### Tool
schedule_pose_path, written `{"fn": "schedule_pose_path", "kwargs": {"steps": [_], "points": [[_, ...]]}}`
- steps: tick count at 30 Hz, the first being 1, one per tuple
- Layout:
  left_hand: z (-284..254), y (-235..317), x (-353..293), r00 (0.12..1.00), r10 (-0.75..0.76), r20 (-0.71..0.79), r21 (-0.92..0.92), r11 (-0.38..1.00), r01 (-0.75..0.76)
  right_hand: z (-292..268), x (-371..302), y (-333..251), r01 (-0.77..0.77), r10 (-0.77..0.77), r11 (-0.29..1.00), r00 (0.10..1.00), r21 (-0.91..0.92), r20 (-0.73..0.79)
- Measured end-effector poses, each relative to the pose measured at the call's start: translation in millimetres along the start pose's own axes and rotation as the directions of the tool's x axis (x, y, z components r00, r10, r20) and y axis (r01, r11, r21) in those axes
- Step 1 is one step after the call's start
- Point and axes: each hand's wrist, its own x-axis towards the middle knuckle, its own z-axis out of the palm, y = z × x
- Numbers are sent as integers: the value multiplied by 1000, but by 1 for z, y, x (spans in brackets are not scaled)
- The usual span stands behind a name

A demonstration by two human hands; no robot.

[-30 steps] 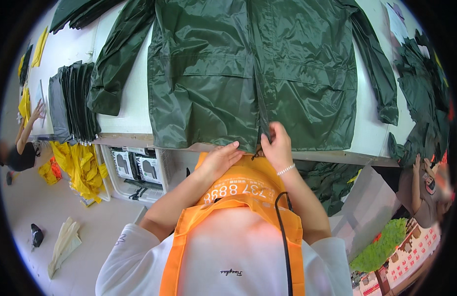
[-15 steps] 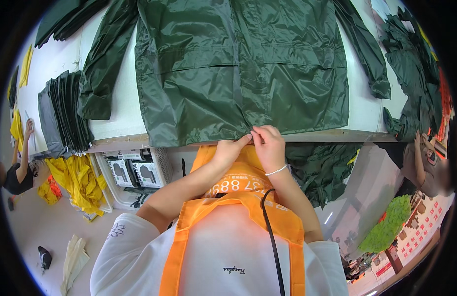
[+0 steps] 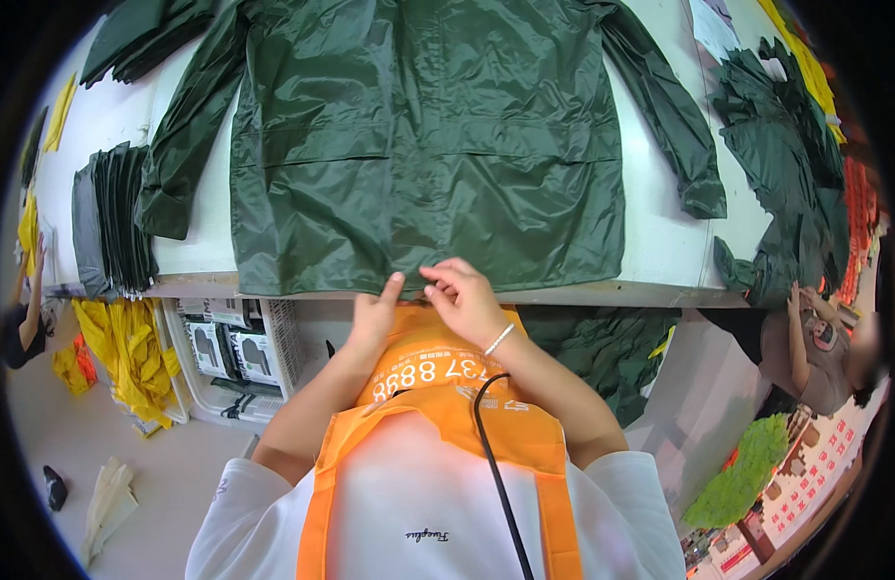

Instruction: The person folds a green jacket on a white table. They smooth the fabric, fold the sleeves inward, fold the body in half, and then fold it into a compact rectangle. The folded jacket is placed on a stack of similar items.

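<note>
A dark green rain jacket (image 3: 438, 184) lies spread front up on the table, its hem at the near edge and its sleeves out to both sides. My left hand (image 3: 373, 319) is at the hem, left of the front opening. Its thumb rests on the edge of the fabric, and the other fingers are mostly hidden. To the right of the opening, my right hand (image 3: 462, 302) hovers over the hem with fingers loosely bent and the thumb apart. Nothing shows between those fingers.
Folded dark garments (image 3: 119, 217) stand on the table's left; a loose green heap (image 3: 776, 164) lies right. Below the edge are a white basket (image 3: 285, 343) of packages, yellow garments (image 3: 129, 358) and more green fabric (image 3: 602, 353). Another person (image 3: 815, 348) is at right.
My hands, together at the bottom of the front opening before, have come apart. The jacket appears further left in view, and its hem lies flatter.
</note>
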Motion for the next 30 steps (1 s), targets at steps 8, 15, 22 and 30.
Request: {"fn": "schedule_pose_path", "kwargs": {"steps": [8,15,22,30], "points": [[-139,4,21,600,351,-719,282,936,-209,-263,134,40,-43,-503,595,759,-802,-413],[70,141,34,604,754,-258,507,638,-579,-336,186,81,-373,15,669,872,-643,-490],[252,235,50,899,408,158,888,339,-311,-166,86,-65,344,-430,634,901,-693,54],[149,240,-63,901,415,126,142,891,-430,-181,41,-20,348,-190,907,842,238,-505]]}}
